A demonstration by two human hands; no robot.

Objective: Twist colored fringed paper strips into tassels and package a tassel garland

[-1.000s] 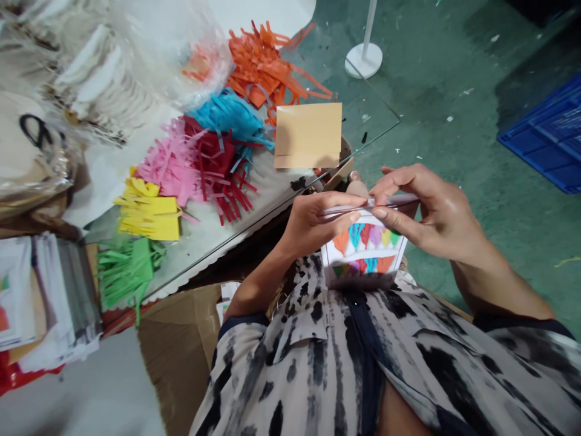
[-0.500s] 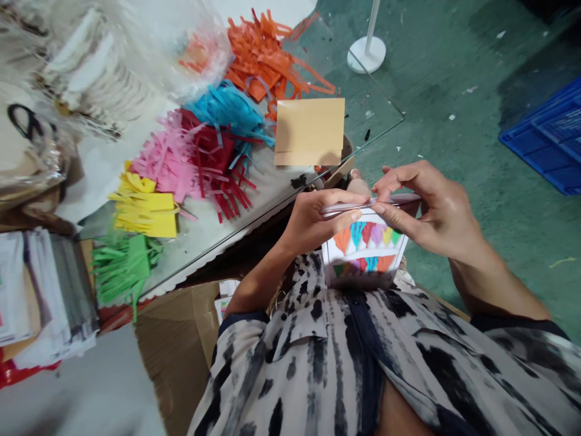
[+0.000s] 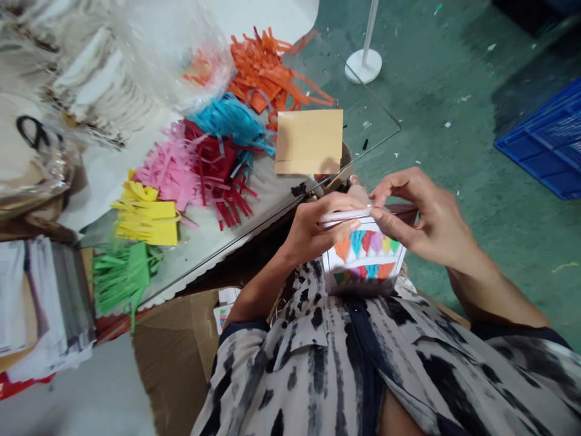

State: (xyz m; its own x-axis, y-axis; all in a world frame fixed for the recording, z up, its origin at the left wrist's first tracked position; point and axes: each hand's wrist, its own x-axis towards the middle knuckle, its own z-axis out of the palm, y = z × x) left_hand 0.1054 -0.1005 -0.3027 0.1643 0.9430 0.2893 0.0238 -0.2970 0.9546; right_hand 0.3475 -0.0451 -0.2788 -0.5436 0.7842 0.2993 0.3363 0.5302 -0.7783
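Close to my body I hold a clear plastic bag containing a white card printed with colourful tassel garlands. My left hand is closed on the left part of its top edge, thumb in front and fingers behind. At the middle and right of that edge, my right hand pinches the same bag between thumb and index finger. The remaining contents of the bag are hidden behind the card. Beyond my left hand, a yellowish paper square lies at the table's corner.
Fringed paper bundles lie on the table at left: orange, blue, dark red, pink, yellow and green. A stack of packets stands nearer. A blue crate and a white stand base are on the floor.
My right fingertips have shifted slightly left along the bag's top edge. The whole view has moved a little, so the surroundings sit lower. Both hands keep hold of the bag.
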